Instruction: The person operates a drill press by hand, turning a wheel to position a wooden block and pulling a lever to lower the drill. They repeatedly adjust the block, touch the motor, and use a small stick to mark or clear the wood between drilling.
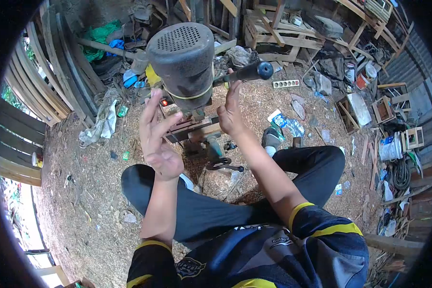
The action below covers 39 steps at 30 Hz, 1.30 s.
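In the head view, a floor-standing drilling machine with a dark, vented motor housing stands in front of me. My left hand is raised at the housing's lower left, fingers apart and nothing in them. Near it glows a small red switch light. My right hand is upright on the other side, fingers stretched up close under the black-gripped lever, not wrapped round it. Between and below the hands, a wood piece lies at the machine's clamp. Beneath that is a black handwheel with a crank.
My bent legs flank the machine's base. Wood shavings cover the floor. A power strip lies beyond the lever. Curved planks lean at left; wooden frames, a white bucket and scrap crowd the back and right.
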Tool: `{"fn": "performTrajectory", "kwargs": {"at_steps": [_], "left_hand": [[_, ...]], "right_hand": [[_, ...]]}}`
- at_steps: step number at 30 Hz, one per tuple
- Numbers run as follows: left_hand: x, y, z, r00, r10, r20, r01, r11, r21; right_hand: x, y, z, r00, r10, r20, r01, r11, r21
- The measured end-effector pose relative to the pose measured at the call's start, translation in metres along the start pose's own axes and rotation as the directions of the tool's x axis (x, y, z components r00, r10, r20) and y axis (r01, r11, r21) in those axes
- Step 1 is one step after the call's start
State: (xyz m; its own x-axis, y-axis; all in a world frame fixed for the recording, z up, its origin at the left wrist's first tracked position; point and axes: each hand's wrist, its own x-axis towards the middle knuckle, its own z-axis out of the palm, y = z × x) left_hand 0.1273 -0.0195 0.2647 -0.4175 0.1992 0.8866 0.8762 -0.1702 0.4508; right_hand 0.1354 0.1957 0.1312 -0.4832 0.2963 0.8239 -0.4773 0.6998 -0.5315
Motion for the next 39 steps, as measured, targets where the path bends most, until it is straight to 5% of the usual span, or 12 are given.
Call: {"fn": "performTrajectory", "kwargs": {"at_steps": [4, 10, 14, 17, 19, 21, 23, 26, 29, 33, 36, 39], "left_hand": [[0.002, 0.004, 0.004, 1.0, -0.02, 0.005, 0.02, 0.999, 0.048], [-0.003, -0.005, 0.01, 0.979, -0.123, 0.163, 0.109, 0.99, 0.095], [-0.002, -0.007, 0.009, 0.973, -0.157, 0.171, 0.144, 0.986, 0.082], [-0.001, -0.005, 0.001, 0.976, -0.171, 0.133, 0.165, 0.985, 0.051], [-0.002, -0.006, -0.004, 0.978, -0.175, 0.116, 0.17, 0.984, 0.056], [-0.005, -0.01, -0.009, 0.981, -0.16, 0.107, 0.153, 0.986, 0.073], [-0.006, -0.009, -0.012, 0.982, -0.161, 0.1, 0.152, 0.984, 0.094], [-0.007, -0.008, -0.012, 0.982, -0.174, 0.071, 0.167, 0.982, 0.091], [-0.004, -0.009, -0.015, 0.984, -0.16, 0.078, 0.151, 0.982, 0.117], [-0.003, -0.01, -0.016, 0.984, -0.167, 0.061, 0.157, 0.978, 0.139], [-0.006, -0.014, -0.019, 0.982, -0.167, 0.086, 0.151, 0.975, 0.164], [-0.006, -0.01, -0.017, 0.979, -0.182, 0.091, 0.166, 0.974, 0.154]], "right_hand": [[0.084, -0.035, -0.018, 1.0, -0.03, -0.006, 0.029, 0.999, -0.043], [0.175, 0.003, -0.013, 0.966, 0.186, 0.181, -0.175, 0.982, -0.076], [0.155, 0.013, -0.012, 0.948, 0.281, 0.148, -0.289, 0.957, 0.035], [0.071, 0.016, -0.022, 0.943, 0.329, -0.057, -0.313, 0.93, 0.192], [-0.008, 0.014, -0.03, 0.843, 0.503, -0.19, -0.47, 0.861, 0.194], [-0.097, 0.023, -0.044, 0.716, 0.666, -0.209, -0.68, 0.733, 0.001], [-0.185, 0.049, -0.048, 0.73, 0.653, -0.202, -0.683, 0.704, -0.194], [-0.25, 0.06, -0.058, 0.634, 0.77, 0.069, -0.693, 0.605, -0.391], [-0.275, 0.06, -0.056, 0.437, 0.868, 0.235, -0.642, 0.484, -0.594], [-0.293, 0.052, -0.059, 0.035, 0.898, 0.438, -0.795, 0.291, -0.532], [-0.292, 0.055, -0.061, -0.122, 0.874, 0.47, -0.836, 0.165, -0.523], [-0.3, 0.064, -0.056, -0.029, 0.869, 0.494, -0.737, 0.316, -0.598]]}}
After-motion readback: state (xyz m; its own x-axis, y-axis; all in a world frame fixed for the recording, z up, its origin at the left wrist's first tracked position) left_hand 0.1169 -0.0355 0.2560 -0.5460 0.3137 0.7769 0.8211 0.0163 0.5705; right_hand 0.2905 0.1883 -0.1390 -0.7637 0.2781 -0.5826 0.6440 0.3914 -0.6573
